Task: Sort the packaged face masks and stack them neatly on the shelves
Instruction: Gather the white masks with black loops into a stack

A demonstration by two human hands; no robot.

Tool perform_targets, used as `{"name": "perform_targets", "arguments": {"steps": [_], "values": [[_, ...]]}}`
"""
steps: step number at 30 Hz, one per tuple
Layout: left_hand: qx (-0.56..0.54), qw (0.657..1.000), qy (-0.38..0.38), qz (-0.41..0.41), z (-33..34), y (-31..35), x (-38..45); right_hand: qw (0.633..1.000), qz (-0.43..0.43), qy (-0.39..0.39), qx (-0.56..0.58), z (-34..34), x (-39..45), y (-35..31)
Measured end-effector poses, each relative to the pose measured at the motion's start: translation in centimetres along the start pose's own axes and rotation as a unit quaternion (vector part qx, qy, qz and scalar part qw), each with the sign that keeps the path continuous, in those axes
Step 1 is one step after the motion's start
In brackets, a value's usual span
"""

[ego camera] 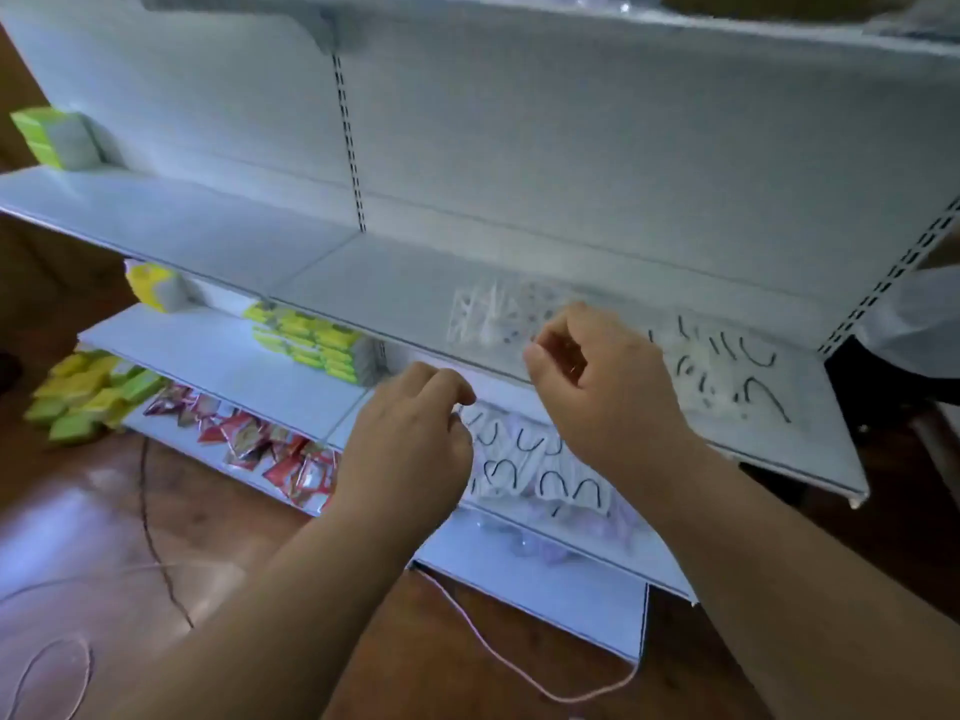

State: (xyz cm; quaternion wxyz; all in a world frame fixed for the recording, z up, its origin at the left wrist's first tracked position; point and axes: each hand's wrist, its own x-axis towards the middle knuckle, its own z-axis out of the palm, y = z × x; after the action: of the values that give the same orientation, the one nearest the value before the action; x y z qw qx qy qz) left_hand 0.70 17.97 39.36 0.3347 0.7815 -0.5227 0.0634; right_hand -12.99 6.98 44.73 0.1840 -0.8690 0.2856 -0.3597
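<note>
Packaged face masks, clear-wrapped, loose on middle shelf and the shelf below: likely light, limp, slippery, best pinched at a bag edge; left hand and right hand loosely curled, apparently holding nothing.

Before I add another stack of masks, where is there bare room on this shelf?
The shelf is bare from the green boxes to the patterned mask packs. It is crowded on the right, around the black-looped masks near the right hand.
</note>
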Motion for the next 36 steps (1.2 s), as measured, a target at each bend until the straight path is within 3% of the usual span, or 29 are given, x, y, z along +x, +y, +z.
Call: {"name": "perform_targets", "arguments": {"steps": [7,13,20,25,29,36], "values": [[-0.032,0.984,-0.141,-0.104,10.5,-2.7,-8.9,0.983,0.139,-0.123,0.009,5.9,-8.4,9.7],[-0.053,0.976,-0.178,-0.114,19.3,-1.1,-9.1,0.968,0.203,-0.143,0.033,10.2,-12.4,18.7],[-0.042,0.962,-0.23,-0.141,31.5,-1.4,-9.6,0.937,0.268,-0.223,0.027,15.4,-17.1,30.5],[-0.034,0.946,-0.266,-0.183,39.9,-3.9,-9.8,0.887,0.297,-0.355,-0.004,20.7,-18.3,38.8],[-0.026,0.94,-0.287,-0.181,43.9,-5.9,-8.4,0.871,0.31,-0.378,-0.053,25.9,-16.1,43.6],[-0.022,0.928,-0.32,-0.191,46.6,-7.9,-7.2,0.799,0.36,-0.441,-0.195,30.3,-15.6,50.2]]}}
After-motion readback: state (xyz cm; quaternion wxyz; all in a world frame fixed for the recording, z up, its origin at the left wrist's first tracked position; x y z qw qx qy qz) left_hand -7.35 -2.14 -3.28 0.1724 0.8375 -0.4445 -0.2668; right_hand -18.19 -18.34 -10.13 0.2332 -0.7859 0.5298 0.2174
